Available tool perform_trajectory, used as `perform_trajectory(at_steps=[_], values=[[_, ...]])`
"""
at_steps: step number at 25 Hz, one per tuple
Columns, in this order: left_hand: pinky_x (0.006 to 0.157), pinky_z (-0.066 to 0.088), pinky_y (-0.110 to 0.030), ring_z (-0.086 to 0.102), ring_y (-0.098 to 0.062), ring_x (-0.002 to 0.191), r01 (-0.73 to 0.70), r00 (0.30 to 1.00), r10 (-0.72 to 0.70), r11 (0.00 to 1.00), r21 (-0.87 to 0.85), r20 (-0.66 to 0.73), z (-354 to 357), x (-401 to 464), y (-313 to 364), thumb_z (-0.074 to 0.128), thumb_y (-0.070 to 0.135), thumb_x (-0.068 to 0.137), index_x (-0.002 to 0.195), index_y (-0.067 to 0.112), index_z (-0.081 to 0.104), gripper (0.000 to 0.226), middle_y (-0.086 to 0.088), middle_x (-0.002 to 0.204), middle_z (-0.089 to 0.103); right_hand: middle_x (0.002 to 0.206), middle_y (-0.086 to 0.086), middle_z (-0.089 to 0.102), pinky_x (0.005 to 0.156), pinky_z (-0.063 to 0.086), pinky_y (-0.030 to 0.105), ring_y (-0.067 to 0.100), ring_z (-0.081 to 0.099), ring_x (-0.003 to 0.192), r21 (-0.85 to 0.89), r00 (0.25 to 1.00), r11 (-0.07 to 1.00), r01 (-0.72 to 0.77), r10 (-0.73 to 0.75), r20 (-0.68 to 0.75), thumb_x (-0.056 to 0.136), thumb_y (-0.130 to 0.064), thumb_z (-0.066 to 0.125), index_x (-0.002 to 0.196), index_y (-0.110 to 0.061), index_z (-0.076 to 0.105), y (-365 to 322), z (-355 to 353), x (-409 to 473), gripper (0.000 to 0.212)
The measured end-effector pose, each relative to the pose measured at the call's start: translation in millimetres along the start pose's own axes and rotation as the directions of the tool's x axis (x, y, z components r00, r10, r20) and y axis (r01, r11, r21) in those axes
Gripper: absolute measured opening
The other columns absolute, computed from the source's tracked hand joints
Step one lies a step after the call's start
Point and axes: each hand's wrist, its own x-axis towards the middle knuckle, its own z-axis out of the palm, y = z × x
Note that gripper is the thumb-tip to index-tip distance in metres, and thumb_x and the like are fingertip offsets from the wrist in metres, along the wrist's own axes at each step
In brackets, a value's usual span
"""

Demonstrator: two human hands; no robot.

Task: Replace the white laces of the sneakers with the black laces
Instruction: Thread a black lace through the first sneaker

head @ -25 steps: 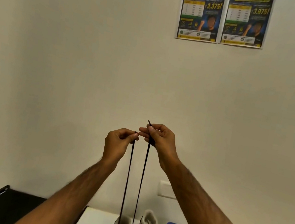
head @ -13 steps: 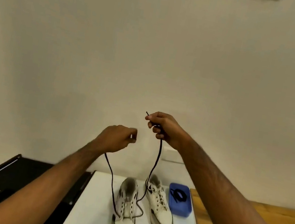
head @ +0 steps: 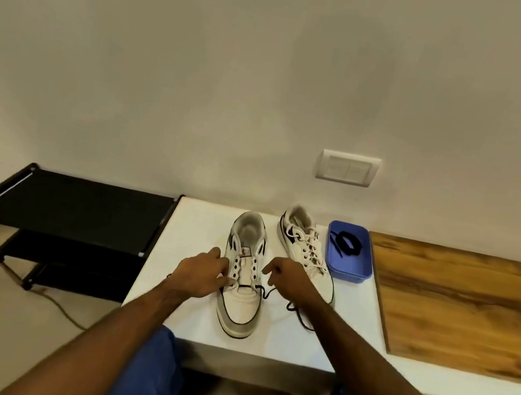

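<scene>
A white sneaker [head: 239,301] stands in the middle of the white table [head: 192,220], toe towards me, with a black lace [head: 265,291] run through its lowest eyelets. My left hand [head: 200,273] lies against the shoe's left eyelet row, its curled fingers pinching the lace there. My right hand [head: 289,281], just right of the shoe, pinches the lace's other side, and the slack loops on the table under my wrist. The second sneaker [head: 304,248], behind and to the right, has white laces. A blue tray [head: 348,272] holds a coiled black lace [head: 348,242].
A black metal rack [head: 76,206] stands left of the table, and a cable [head: 37,290] runs across the floor below it. A wooden top [head: 475,312] adjoins the table on the right. A wall switch plate [head: 347,168] is above the shoes. My blue-trousered knees are below the table edge.
Both hands came down from chest height to the sneaker, so the lace went from taut to slack on the table. The camera tilted down and the posters left the view.
</scene>
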Motion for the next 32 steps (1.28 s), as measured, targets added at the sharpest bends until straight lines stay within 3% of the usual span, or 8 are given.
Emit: perform_trajectory(at_steps=[3,8,14,17,21,23,26,32], values=[[0.083,0.052,-0.041,0.058,-0.024,0.097,0.011,1.000,-0.010,0.998,-0.064,0.017,30,17,-2,0.054,0.051,0.098,0.111,0.015,0.053,0.038,-0.005,0.111,0.050,0.103,0.002,0.068,0.079,0.052,0.026,0.014,0.063,0.088,0.040,0.999,0.999,0.015,-0.013,-0.052,0.089,-0.025,0.074,0.116,-0.011,0.064,17,39,7,0.032],[0.083,0.047,-0.036,0.054,-0.017,0.089,-0.039,0.998,0.054,0.956,-0.290,0.043,36,23,-8,0.060,0.033,0.099,0.093,0.009,0.063,0.025,-0.004,0.102,0.055,0.101,-0.003,0.064,0.078,0.050,0.029,0.011,0.060,0.092,0.143,0.972,0.990,0.017,0.017,-0.236,0.077,-0.035,0.085,0.110,-0.015,0.062,25,63,9,0.045],[0.064,0.038,-0.020,0.056,-0.006,0.069,0.180,0.983,-0.131,0.618,-0.765,0.126,11,2,-36,0.056,0.009,0.100,0.069,0.009,0.054,0.031,-0.003,0.072,0.061,0.106,-0.005,0.064,0.084,0.053,0.034,0.011,0.062,0.097,0.136,0.965,0.991,-0.005,0.041,-0.258,0.081,-0.039,0.082,0.114,-0.017,0.062,27,74,8,0.044],[0.070,0.042,-0.021,0.064,-0.010,0.087,0.162,0.985,-0.156,0.733,-0.661,0.070,7,-6,-44,0.057,0.019,0.102,0.074,0.011,0.059,0.029,-0.011,0.093,0.069,0.107,-0.003,0.066,0.085,0.054,0.037,0.014,0.063,0.099,0.113,0.966,0.993,-0.020,0.048,-0.255,0.080,-0.039,0.082,0.114,-0.017,0.063,27,73,8,0.045],[0.078,0.041,-0.027,0.055,-0.017,0.089,0.022,0.990,-0.066,0.943,-0.331,-0.121,-18,-11,-33,0.044,0.025,0.106,0.100,0.013,0.063,0.023,-0.002,0.098,0.056,0.111,0.000,0.067,0.089,0.050,0.036,0.018,0.064,0.104,0.069,0.971,0.997,0.024,-0.007,-0.238,0.088,-0.034,0.075,0.119,-0.014,0.064,16,54,8,0.039],[0.074,0.039,-0.023,0.053,-0.011,0.083,-0.051,0.954,-0.088,0.894,-0.445,-0.288,-56,-18,-20,0.039,0.011,0.103,0.103,0.013,0.066,0.027,0.001,0.096,0.056,0.106,0.000,0.071,0.089,0.050,0.036,0.018,0.066,0.101,0.163,0.953,0.975,0.153,-0.102,-0.285,0.099,-0.020,0.058,0.116,-0.011,0.068,-9,23,7,0.021],[0.066,0.041,-0.022,0.051,-0.010,0.072,-0.226,0.894,-0.115,0.718,-0.658,-0.432,-121,-30,9,0.037,0.004,0.096,0.103,0.018,0.071,0.038,0.006,0.079,0.055,0.089,-0.003,0.075,0.083,0.053,0.032,0.013,0.070,0.084,0.348,0.892,0.843,0.411,-0.293,-0.343,0.104,-0.005,0.043,0.118,-0.013,0.069,-71,-47,-12,0.030],[0.058,0.049,-0.026,0.063,-0.021,0.061,-0.603,0.699,0.012,0.549,-0.579,-0.715,-237,-81,72,0.044,0.000,0.104,0.115,0.018,0.070,0.033,0.001,0.087,0.073,0.099,0.007,0.077,0.085,0.054,0.028,0.019,0.071,0.095,0.558,0.773,0.535,0.634,-0.426,-0.471,0.105,-0.012,0.048,0.132,-0.014,0.056,-183,-164,-83,0.027]])
